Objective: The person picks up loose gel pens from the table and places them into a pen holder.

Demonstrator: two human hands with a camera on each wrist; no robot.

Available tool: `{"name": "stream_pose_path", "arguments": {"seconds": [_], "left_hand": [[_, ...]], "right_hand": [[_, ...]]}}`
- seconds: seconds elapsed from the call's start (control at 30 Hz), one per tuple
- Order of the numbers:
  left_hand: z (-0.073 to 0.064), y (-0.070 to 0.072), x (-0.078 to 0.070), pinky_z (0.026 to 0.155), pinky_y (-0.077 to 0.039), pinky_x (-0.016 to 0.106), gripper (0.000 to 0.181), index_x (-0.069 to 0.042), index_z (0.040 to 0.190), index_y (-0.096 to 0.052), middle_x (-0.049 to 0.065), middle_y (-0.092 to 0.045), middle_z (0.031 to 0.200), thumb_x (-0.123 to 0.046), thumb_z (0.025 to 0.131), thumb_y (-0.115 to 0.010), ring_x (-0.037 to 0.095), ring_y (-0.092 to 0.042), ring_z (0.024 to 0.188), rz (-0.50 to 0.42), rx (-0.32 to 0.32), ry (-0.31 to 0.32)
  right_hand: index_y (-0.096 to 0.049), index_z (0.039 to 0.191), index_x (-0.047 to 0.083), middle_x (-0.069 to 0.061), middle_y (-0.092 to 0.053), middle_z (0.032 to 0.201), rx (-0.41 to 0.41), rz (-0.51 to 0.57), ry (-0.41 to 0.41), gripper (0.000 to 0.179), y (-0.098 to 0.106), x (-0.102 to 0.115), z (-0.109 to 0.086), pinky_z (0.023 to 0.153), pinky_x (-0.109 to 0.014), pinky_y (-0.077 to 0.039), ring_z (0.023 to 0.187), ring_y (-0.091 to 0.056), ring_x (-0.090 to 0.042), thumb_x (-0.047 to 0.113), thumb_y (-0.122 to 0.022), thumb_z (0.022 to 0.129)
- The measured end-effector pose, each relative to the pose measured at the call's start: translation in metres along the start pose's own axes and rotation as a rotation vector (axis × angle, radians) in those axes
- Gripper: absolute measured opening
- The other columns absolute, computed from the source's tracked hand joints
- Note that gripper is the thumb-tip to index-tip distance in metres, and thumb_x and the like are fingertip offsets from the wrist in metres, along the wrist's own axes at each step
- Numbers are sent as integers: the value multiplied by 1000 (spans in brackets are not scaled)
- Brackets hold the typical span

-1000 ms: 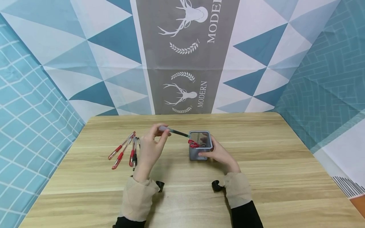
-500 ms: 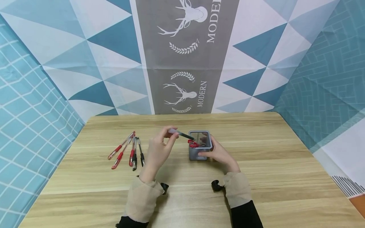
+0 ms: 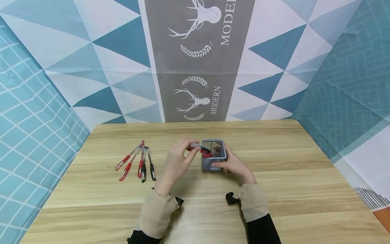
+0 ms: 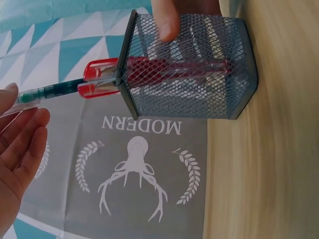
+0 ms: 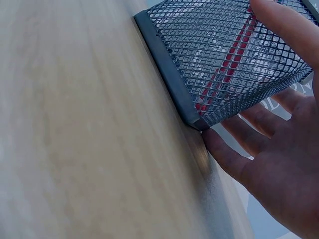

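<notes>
A grey wire-mesh pen holder (image 3: 211, 165) stands on the table, with red pens (image 4: 102, 77) inside whose ends poke above the rim. My right hand (image 3: 237, 166) grips it from the right, thumb on the near wall and the other fingers round the side (image 5: 279, 129). My left hand (image 3: 178, 161) pinches a dark pen (image 4: 62, 89) with a clear end and a green part between thumb and fingertips. The pen slants down to the right, its dark end over the holder's opening in the head view and overlapping the red pen ends in the left wrist view.
Left of my left hand several pens lie on the wooden table (image 3: 289, 169): red pens (image 3: 127, 171) and black pens (image 3: 152, 171) beside them. A patterned cloth (image 3: 195, 61) hangs behind the table's far edge. Dark bands sit at both wrists.
My left hand has moved right with the dark pen, bringing its tip from beside the rim to over the opening. More of the loose black pens show now. The right hand and holder stay put.
</notes>
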State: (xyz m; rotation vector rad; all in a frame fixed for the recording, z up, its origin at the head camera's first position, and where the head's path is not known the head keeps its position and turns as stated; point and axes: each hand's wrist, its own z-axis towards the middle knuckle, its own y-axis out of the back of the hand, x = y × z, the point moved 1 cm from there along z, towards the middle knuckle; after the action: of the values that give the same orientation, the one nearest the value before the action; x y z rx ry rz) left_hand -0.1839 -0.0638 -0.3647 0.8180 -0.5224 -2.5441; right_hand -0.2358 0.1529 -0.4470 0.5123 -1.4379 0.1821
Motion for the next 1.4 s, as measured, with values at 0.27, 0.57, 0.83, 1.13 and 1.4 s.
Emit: {"name": "stream_pose_path", "arguments": {"seconds": [0.27,0.57,0.83,1.13,1.4], "left_hand": [[-1,-6,-3,64,-50,22,18,-6,99,-63,2,-64,88,-11,83,-65,10,-60,76,43,55,15],[-3,-12,-3,63,-50,24,22,-5,102,-63,2,-66,88,-10,81,-67,10,-62,74,101,97,18],[-3,-15,-6,57,-47,22,26,-5,105,-61,2,-68,84,-10,81,-68,10,-62,71,139,127,50],[-3,-19,-7,71,-51,20,22,-6,103,-63,2,-68,93,-11,82,-66,9,-63,78,125,154,33],[-4,-21,-6,65,-49,20,22,-8,102,-64,2,-67,93,-13,82,-67,7,-61,74,138,171,48]], "right_hand": [[-22,142,23,-14,-43,135,4,6,4,88,-1,1,0,102,-48,-32,121,-45,-31,14,-76,73],[-20,143,18,-17,-43,134,22,15,1,87,0,1,0,100,-48,-33,118,-46,-31,7,-73,75],[-20,143,16,-19,-43,133,32,37,17,86,0,2,0,100,-47,-32,119,-45,-32,5,-72,75],[-21,142,13,-20,-47,129,36,29,35,85,0,2,0,98,-46,-35,114,-49,-31,9,-74,75],[-22,142,13,-19,-49,127,35,20,36,84,0,0,1,97,-41,-38,113,-51,-28,8,-73,75]]}}
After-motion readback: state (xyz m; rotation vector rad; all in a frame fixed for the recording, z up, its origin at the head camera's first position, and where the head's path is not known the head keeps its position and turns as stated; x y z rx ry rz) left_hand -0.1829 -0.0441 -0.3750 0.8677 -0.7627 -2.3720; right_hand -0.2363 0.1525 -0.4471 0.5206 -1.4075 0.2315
